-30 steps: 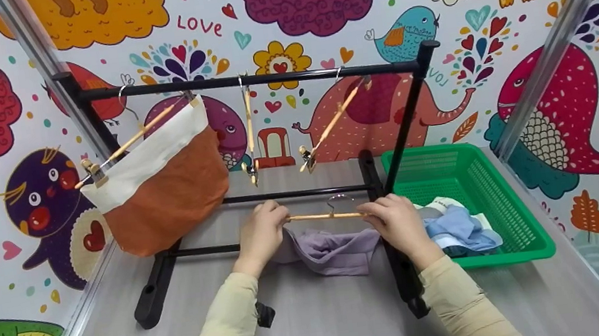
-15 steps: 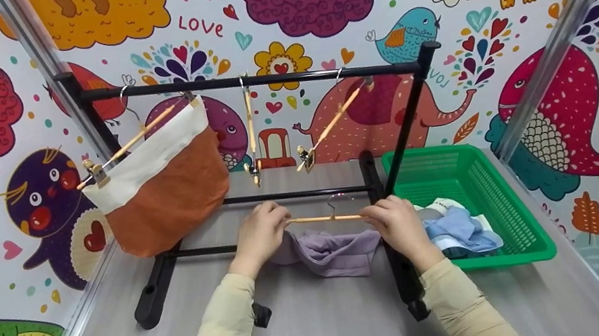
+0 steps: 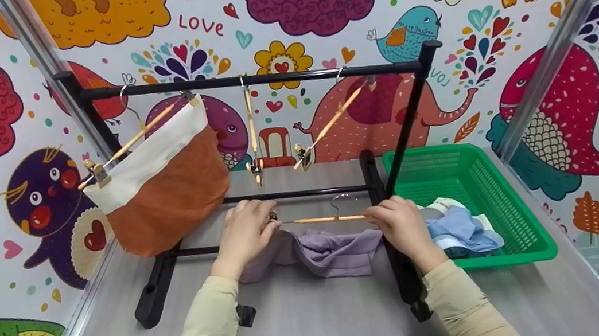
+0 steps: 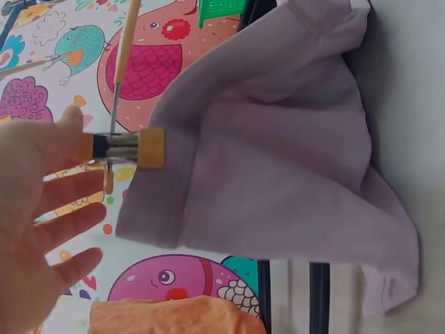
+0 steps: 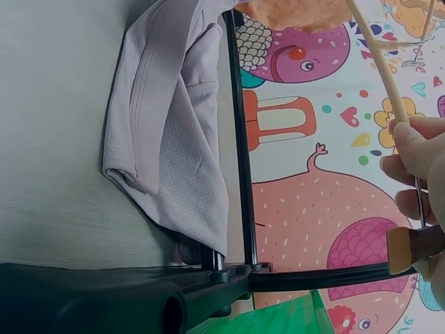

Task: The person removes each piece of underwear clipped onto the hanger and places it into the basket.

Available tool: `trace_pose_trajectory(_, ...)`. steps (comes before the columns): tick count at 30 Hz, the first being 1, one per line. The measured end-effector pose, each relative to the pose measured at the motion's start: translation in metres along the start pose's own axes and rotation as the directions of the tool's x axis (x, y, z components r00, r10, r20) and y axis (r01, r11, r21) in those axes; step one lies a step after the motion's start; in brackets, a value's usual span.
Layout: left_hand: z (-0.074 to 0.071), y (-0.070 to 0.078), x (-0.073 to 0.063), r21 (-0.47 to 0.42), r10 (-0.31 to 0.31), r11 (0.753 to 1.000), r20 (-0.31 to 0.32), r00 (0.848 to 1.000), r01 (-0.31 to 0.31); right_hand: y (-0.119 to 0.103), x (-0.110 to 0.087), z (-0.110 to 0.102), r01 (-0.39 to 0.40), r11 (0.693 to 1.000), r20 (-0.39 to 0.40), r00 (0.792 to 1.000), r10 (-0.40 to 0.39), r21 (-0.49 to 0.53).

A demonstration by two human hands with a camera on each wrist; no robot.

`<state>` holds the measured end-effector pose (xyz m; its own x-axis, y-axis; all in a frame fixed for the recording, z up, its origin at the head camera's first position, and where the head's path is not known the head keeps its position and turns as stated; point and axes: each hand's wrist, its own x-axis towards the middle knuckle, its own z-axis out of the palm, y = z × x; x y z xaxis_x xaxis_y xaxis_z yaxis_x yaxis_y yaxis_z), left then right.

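Observation:
In the head view, a clip hanger (image 3: 335,219) with a thin wooden bar is held level above the table by both hands. My left hand (image 3: 244,233) is at its left end. The left wrist view shows the thumb and a mostly hidden index finger pinching the hanger's clip (image 4: 151,147), other fingers spread. That clip is on the edge of a lilac garment (image 4: 278,167) with a wide band, possibly shorts. My right hand (image 3: 402,224) pinches the bar's right part. In the right wrist view, the right clip (image 5: 399,250) stands apart from the garment (image 5: 174,118).
A black rack (image 3: 287,77) stands behind the hands. From it hang an orange-and-white cloth (image 3: 169,191), clipped to a hanger, and two bare clip hangers, one in the middle (image 3: 250,122) and one at the right (image 3: 336,114). A green basket (image 3: 519,208) at right holds blue and white clothes (image 3: 461,230).
My left hand has moved left along the hanger to its end clip. The garment's left part now stretches further left. The right hand stays nearly where it was.

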<state>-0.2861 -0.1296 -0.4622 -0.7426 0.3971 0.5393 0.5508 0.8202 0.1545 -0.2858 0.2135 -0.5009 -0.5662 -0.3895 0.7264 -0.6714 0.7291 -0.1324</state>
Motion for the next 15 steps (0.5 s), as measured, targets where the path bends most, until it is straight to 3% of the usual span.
trace_pose_trajectory(6,0.002,-0.001,-0.002,0.028,0.033,0.999,0.005,0.999,-0.033,0.000,-0.003,0.000,-0.001,1.000,0.002,1.000,0.001,0.007)
trace_pose_trajectory(15,0.013,-0.001,-0.009,0.055,0.119,0.992,-0.079,0.990,-0.115,0.001,-0.005,0.001,0.011,1.000,0.008,1.000,-0.011,0.006)
